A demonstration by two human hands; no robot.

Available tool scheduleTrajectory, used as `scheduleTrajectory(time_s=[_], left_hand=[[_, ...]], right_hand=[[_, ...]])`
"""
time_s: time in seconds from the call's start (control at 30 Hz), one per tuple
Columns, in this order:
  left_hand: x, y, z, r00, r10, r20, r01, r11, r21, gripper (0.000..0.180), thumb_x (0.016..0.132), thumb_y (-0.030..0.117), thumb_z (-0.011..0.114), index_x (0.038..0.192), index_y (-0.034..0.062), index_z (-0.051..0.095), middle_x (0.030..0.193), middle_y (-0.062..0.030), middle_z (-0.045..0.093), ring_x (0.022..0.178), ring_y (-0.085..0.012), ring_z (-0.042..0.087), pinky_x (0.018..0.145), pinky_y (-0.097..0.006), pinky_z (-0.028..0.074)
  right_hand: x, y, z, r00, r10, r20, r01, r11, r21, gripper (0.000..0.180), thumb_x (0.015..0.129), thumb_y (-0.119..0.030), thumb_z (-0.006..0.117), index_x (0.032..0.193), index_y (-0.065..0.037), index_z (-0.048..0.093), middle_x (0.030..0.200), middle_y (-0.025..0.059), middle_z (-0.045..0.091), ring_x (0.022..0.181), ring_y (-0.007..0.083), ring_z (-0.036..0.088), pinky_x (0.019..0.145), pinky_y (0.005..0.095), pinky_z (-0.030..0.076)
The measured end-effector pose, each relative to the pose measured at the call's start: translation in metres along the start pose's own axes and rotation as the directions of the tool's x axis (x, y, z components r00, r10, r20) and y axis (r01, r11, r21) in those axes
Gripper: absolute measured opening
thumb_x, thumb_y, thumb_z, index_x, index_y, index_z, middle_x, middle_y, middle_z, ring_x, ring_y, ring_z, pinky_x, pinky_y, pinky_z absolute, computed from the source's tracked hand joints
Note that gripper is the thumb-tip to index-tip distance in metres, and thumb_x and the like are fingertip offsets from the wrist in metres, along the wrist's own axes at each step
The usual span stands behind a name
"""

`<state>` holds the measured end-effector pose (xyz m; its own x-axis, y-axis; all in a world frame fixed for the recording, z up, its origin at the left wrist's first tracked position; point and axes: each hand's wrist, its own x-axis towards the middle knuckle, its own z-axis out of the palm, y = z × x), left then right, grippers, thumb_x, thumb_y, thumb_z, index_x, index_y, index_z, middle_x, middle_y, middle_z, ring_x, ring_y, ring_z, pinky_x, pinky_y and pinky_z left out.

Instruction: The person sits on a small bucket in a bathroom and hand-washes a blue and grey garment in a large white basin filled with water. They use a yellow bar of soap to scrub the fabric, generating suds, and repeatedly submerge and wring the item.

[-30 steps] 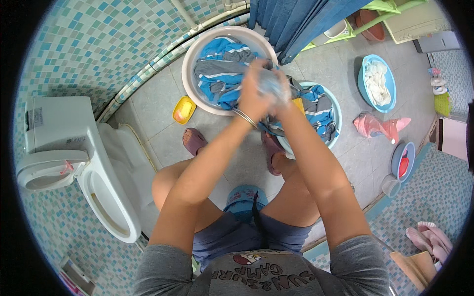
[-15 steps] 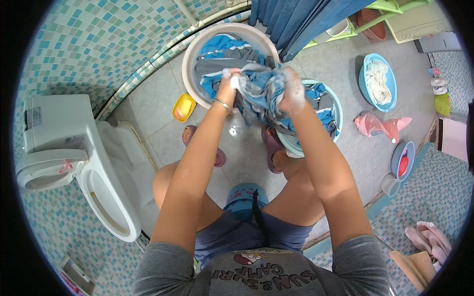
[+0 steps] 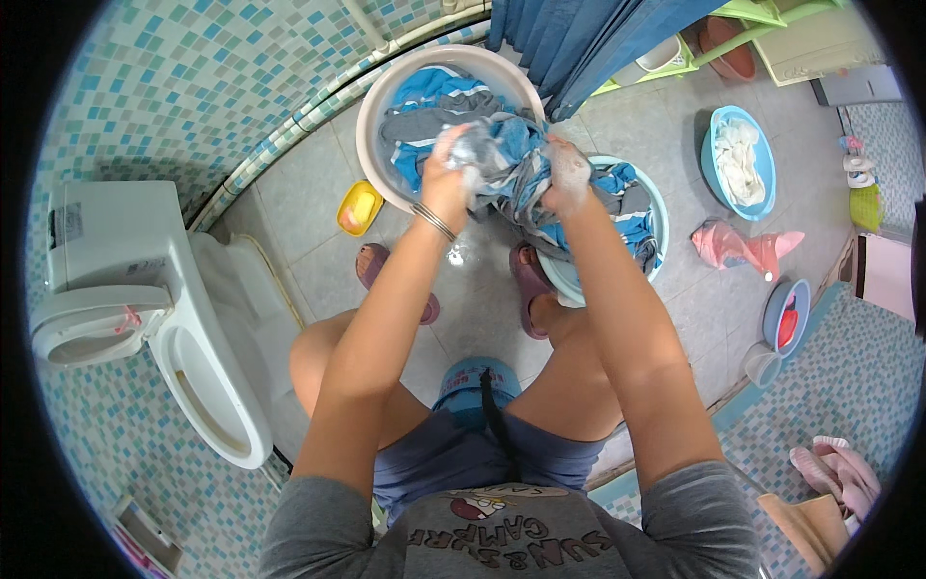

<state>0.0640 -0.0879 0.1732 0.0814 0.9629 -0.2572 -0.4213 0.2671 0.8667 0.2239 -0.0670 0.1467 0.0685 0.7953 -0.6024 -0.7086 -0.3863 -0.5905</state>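
Between my hands hangs a soapy blue and grey garment [image 3: 511, 159], bunched and twisted. My left hand [image 3: 449, 180] is closed round its left part; bangles circle that wrist. Foam covers the back of my right hand [image 3: 567, 176], which is closed on the right part. The garment spans the gap between a whitish-pink basin [image 3: 368, 145] and a light-blue basin [image 3: 660, 203]. More blue and grey clothing [image 3: 424, 124] lies in the whitish-pink basin, and similar wet clothing [image 3: 625, 207] fills the light-blue one. Exactly where the fingertips press is hidden by cloth and suds.
A yellow soap dish [image 3: 349, 224] with soap lies left of the basins. Rightward are a blue basin [image 3: 709, 159] of white cloth, a pink plastic bag [image 3: 723, 241] and a smaller blue basin [image 3: 772, 314]. A toilet [image 3: 217, 415] stands left; a blue curtain [image 3: 588, 48] hangs behind.
My left hand has turned and shifted slightly, and the garment's left part is now bunched higher. The right hand stays near the same spot, still gripping the cloth.
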Motion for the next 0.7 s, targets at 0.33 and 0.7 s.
scheduleTrajectory(time_s=[0.33, 0.7], left_hand=[[0.02, -0.005, 0.017, 0.915, 0.334, -0.226, -0.002, 0.565, 0.825, 0.035, 0.078, 0.023, 0.066, 0.11, 0.0093, 0.059, 0.102, -0.0231, 0.055, 0.095, -0.0397, 0.056, 0.082, -0.044, 0.046], [0.012, -0.019, 0.028, 0.826, 0.554, -0.103, -0.216, 0.481, 0.849, 0.026, 0.074, 0.025, 0.067, 0.083, 0.0013, 0.061, 0.084, -0.0224, 0.056, 0.079, -0.0399, 0.058, 0.071, -0.044, 0.047]], right_hand=[[-0.028, 0.034, 0.041, 0.996, 0.088, 0.016, -0.081, 0.961, -0.264, 0.029, 0.089, -0.033, 0.053, 0.1, -0.006, 0.058, 0.093, 0.007, 0.06, 0.081, 0.0192, 0.057, 0.075, 0.0332, 0.048], [-0.026, 0.017, 0.04, 0.97, 0.117, 0.212, -0.08, 0.981, -0.176, 0.027, 0.09, -0.028, 0.046, 0.1, -0.005, 0.057, 0.094, 0.0113, 0.062, 0.085, 0.0212, 0.06, 0.077, 0.0328, 0.05]])
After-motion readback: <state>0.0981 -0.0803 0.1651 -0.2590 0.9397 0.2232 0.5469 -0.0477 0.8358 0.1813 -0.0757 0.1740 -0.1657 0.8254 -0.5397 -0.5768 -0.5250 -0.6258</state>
